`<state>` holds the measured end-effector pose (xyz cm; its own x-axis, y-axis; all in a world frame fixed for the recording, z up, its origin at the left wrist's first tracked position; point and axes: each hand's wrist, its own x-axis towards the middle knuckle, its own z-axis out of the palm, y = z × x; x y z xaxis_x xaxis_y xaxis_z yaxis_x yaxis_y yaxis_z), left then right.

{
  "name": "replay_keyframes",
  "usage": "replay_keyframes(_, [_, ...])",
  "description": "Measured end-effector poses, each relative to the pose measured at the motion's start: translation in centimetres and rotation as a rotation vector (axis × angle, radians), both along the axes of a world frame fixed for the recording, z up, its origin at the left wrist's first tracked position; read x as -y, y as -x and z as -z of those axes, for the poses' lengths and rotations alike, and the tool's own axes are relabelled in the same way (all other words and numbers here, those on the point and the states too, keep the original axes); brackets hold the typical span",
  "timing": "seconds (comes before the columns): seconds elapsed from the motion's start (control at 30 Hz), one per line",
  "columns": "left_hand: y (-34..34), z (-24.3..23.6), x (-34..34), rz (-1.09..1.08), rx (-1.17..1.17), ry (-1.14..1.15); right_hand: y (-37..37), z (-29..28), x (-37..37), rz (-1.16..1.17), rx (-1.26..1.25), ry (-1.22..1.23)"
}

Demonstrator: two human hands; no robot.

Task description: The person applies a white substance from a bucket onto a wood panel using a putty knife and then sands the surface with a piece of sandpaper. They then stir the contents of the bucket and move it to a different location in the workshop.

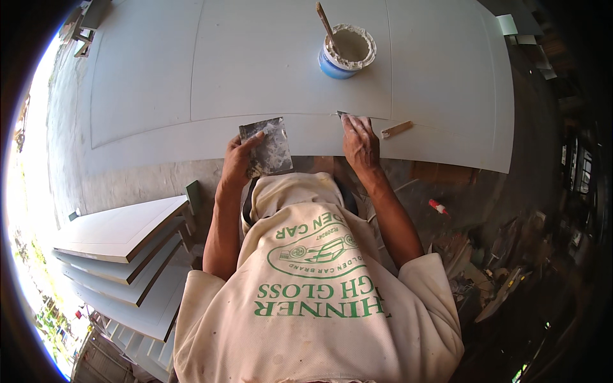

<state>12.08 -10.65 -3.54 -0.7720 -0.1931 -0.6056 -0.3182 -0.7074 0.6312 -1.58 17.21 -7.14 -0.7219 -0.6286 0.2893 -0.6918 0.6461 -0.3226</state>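
Observation:
My left hand point(241, 156) grips a flat, putty-smeared dark plate point(271, 148) by its left side, thumb on top, at the near edge of a large pale grey panel point(255, 57). My right hand point(362, 142) is closed around a putty knife point(341, 114); only its dark blade tip shows beyond the fingers. That tip is at a thin grooved line on the panel. Just right of this hand lies a short wooden piece point(397, 129). Farther back on the panel stands a blue and white tub point(338, 67) of greyish putty, with a wooden stick point(326, 24) leaning in it.
At the lower left, several pale panels point(121, 228) are stacked with gaps on a rack. A red and white tube or bottle point(438, 206) lies on the floor to the right. Scraps and tools point(504, 293) clutter the floor at the lower right.

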Motion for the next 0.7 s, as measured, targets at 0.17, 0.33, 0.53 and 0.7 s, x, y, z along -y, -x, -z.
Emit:
replay_keyframes(0.17, [-0.5,0.8,1.5,0.011,0.010,-0.043,-1.1,0.6,1.2,-0.064,-0.062,-0.210])
replay_keyframes(0.33, [-1.1,1.1,2.3,0.017,0.027,-0.034,-0.4,-1.0,-0.2,0.015,-0.043,-0.212])
replay_keyframes(0.53, [-0.9,1.5,3.3,0.050,0.052,-0.045,-0.4,0.3,-1.7,0.043,-0.099,-0.205])
replay_keyframes(0.7, [-0.3,1.8,3.4,0.048,0.005,-0.041,1.1,0.1,-4.0,0.135,-0.127,-0.255])
